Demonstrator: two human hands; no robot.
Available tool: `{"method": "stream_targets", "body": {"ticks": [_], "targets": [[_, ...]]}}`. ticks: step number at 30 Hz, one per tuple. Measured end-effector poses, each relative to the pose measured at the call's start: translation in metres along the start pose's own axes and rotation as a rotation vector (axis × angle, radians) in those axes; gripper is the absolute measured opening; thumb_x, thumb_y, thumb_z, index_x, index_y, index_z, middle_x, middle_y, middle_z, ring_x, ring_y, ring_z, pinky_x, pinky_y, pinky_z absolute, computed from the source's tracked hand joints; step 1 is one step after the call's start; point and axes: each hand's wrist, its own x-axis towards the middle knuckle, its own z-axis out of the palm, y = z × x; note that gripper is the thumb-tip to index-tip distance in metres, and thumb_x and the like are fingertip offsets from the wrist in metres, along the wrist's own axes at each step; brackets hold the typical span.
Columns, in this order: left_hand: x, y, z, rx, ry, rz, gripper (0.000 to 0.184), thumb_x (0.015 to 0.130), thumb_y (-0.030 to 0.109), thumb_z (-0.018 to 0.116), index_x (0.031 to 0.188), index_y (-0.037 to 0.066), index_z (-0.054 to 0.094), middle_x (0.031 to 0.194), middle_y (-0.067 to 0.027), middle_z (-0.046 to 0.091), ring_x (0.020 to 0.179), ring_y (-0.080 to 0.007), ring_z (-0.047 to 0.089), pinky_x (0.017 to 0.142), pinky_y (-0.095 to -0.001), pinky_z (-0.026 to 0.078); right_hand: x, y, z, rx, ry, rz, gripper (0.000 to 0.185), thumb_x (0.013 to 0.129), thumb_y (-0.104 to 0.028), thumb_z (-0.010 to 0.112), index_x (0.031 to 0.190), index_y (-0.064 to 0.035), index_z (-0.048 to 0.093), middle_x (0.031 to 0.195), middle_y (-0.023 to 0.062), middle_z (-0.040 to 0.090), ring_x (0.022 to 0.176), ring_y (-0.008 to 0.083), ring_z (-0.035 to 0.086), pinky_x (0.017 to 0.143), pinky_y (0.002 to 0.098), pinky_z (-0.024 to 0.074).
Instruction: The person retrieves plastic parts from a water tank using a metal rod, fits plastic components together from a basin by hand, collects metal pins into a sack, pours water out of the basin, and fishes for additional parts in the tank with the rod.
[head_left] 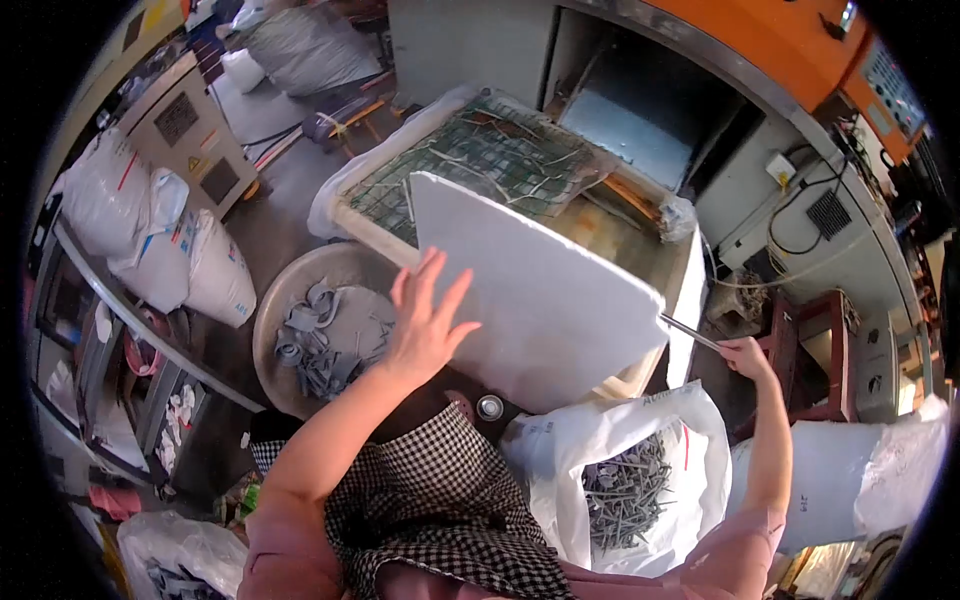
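A large white board [530, 290] stands tilted in front of me over a wide tray [365, 225]. My left hand [430, 320] is open, fingers spread, before the board's left part; I cannot tell whether it touches. At the right, my right hand [745, 358] is closed around a thin metal rod [690, 332]. The rod's far end meets the board's right edge; whether it is joined to it is unclear. Green netting [480, 150] with pale strands lies in the tray, partly hidden by the board.
A round basin [262, 335] with grey plastic pieces [320, 340] sits at the left. Near my lap stands an open white sack [565, 470] of grey sticks [628, 490]. Full sacks [215, 265] rest by a metal rack [150, 310]. A machine opening [635, 110] is behind the tray.
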Motion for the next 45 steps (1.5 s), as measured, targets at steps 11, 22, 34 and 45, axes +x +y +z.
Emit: {"method": "stream_targets", "body": {"ticks": [11, 22, 34, 45], "targets": [[-0.005, 0.001, -0.006, 0.016, -0.116, 0.05, 0.064, 0.066, 0.022, 0.075, 0.121, 0.003, 0.048, 0.129, -0.0188, 0.035, 0.126, -0.0362, 0.028, 0.101, -0.0528, 0.021, 0.045, -0.04, 0.079, -0.265, 0.222, 0.009, 0.025, 0.081, -0.023, 0.061, 0.101, -0.0082, 0.066, 0.087, 0.0197, 0.065, 0.085, 0.0274, 0.064, 0.077, 0.0352, 0.0478], [0.205, 0.013, 0.15, 0.127, -0.466, 0.159, 0.068, 0.06, 0.019, 0.077, 0.119, 0.005, 0.046, 0.12, -0.0158, 0.045, 0.119, -0.0299, 0.036, 0.104, -0.053, 0.016, -0.027, -0.044, 0.019, -0.249, 0.21, 0.114, 0.026, 0.081, -0.02, 0.061, 0.103, -0.0077, 0.064, 0.082, 0.0194, 0.065, 0.076, 0.024, 0.065, 0.069, 0.0313, 0.0485], [0.055, 0.023, 0.059, -0.118, -0.009, 0.239, 0.027, 0.053, 0.007, 0.069, 0.077, 0.009, 0.055, 0.079, -0.0029, 0.05, 0.095, -0.0216, 0.054, 0.096, -0.0484, 0.026, 0.076, -0.008, 0.094, -0.145, 0.19, 0.052, 0.029, 0.084, -0.026, 0.058, 0.103, -0.0064, 0.065, 0.093, 0.0195, 0.065, 0.088, 0.0271, 0.063, 0.079, 0.0338, 0.0473], [0.057, 0.02, 0.074, -0.094, 0.033, 0.236, 0.007, 0.071, 0.011, 0.056, 0.078, 0.009, 0.055, 0.076, -0.0018, 0.049, 0.096, -0.0203, 0.053, 0.096, -0.0492, 0.026, 0.156, -0.053, 0.156, -0.117, 0.156, -0.193, 0.033, 0.082, -0.028, 0.061, 0.107, -0.0057, 0.063, 0.092, 0.0188, 0.065, 0.083, 0.0239, 0.063, 0.075, 0.0316, 0.048]]}}
